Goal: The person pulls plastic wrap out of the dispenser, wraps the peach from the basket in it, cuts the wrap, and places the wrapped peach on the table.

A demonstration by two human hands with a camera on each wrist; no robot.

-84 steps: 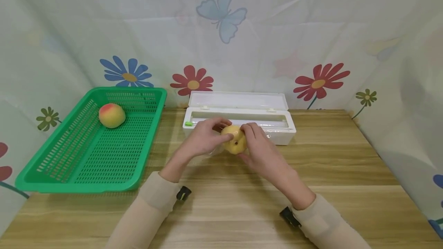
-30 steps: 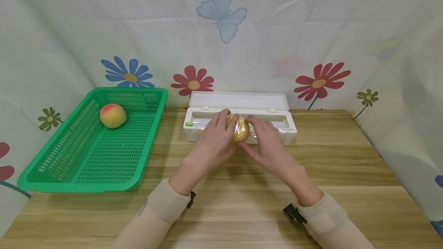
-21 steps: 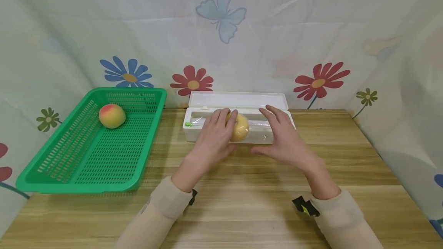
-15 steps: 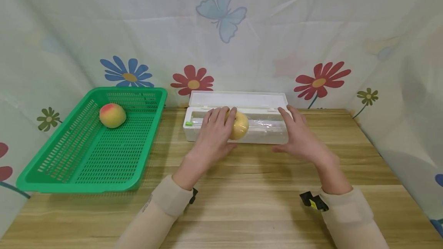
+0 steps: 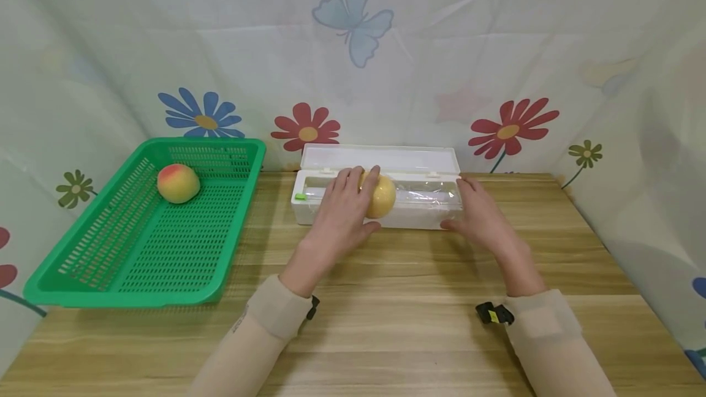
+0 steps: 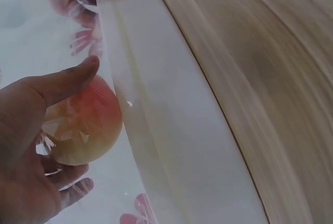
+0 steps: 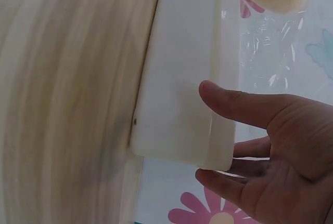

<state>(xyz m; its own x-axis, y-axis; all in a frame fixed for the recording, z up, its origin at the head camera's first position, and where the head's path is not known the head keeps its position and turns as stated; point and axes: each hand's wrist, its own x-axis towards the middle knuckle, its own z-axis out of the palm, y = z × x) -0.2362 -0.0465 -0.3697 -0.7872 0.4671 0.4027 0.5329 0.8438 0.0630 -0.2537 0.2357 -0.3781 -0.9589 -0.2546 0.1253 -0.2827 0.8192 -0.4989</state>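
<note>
A yellow peach (image 5: 383,197), with a red blush in the left wrist view, is at the front rim of the white cling film box (image 5: 413,218). My left hand (image 5: 339,216) holds the peach from its left side, thumb and fingers around it. Clear cling film (image 5: 430,192) stretches from the peach to the right over the box opening. My right hand (image 5: 485,216) grips the box's right end. In the right wrist view its thumb (image 7: 234,102) lies over the front wall, with the other fingers round the end. The box lid (image 5: 380,157) stands raised behind.
On the left stands a green plastic basket (image 5: 220,262) with a second peach (image 5: 178,183) inside. A green slider (image 5: 300,196) sits at the box's left end. The wooden table (image 5: 386,336) meets a flower-printed cloth (image 5: 419,78) at the back.
Earlier both hands held and turned the peach. My right hand has let go of it and moved right to the box's end. My left hand keeps hold of the peach.
</note>
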